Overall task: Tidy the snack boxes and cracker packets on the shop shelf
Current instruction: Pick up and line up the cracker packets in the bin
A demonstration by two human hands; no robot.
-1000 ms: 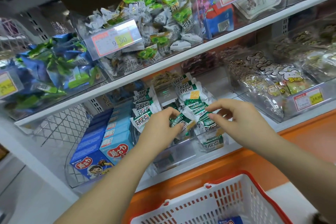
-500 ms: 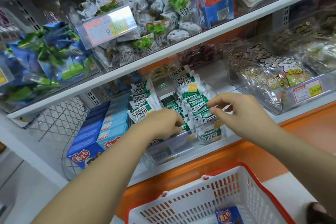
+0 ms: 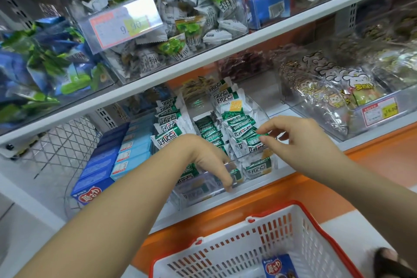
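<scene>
We judge the step in hand to be squaring up the cracker packets (image 3: 228, 119). They stand in rows inside a clear bin (image 3: 198, 187) on the lower shelf (image 3: 275, 101), at the centre of our view.

Our right hand (image 3: 300, 140), at three o'clock of the bin, has thumb and forefinger narrowed onto the green end of the top packet (image 3: 243, 131); the other fingers are spread loosely. Our left hand (image 3: 207, 160), at seven o'clock, curls its fingers down at the bin's front wall and appears to pinch the front packet (image 3: 235, 175). We cannot tell whether the wall itself is also under the fingers.

The next move, as we read it, calls for seating each packet upright and level with its row. It needs a light grip, since the slick wrappers could slide and tip their neighbours.

The snack boxes (image 3: 101, 165), blue, lie packed in lines at nine o'clock of the bin, inside a wire rack (image 3: 56, 142), and already look orderly.

At twelve o'clock the upper shelf (image 3: 203, 61) carries bins of wrapped sweets (image 3: 180, 18) behind a price tag (image 3: 126, 22). Bagged snacks (image 3: 327, 92) sit at two o'clock. At six o'clock is a white shopping basket (image 3: 304, 221) with a red rim, and one blue box (image 3: 278, 266) lies in it.
</scene>
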